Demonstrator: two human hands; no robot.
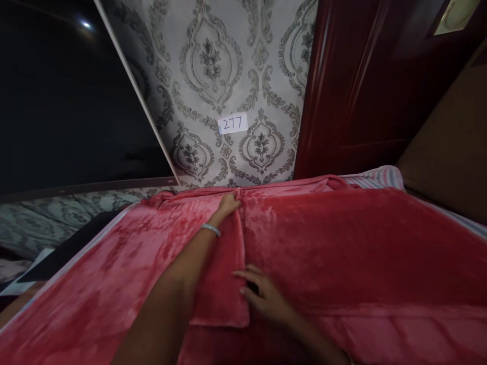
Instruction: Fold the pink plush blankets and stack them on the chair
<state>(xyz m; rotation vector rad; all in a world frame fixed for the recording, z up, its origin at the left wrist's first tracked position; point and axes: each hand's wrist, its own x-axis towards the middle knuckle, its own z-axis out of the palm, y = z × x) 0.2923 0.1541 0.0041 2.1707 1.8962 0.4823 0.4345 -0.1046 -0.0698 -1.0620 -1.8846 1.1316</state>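
Observation:
A red plush blanket [342, 243] is spread over a flat surface. One part of it is folded over into a flap whose straight edge [243, 248] runs away from me. At the far end of that edge my left hand [229, 204], with a silver bracelet on its wrist, is closed on the fabric. Nearer to me, my right hand [264, 295] rests at the same edge just above the flap's corner. Its thumb and forefinger are stretched out and apart, touching the flap. The other right fingers are partly hidden.
A large dark TV screen [68, 101] stands at the left. Behind the blanket is a patterned wall [262, 91] with a paper label [233, 123] reading 277. A dark red door [353, 86] is at the right. Striped cloth [380, 177] shows beneath the blanket.

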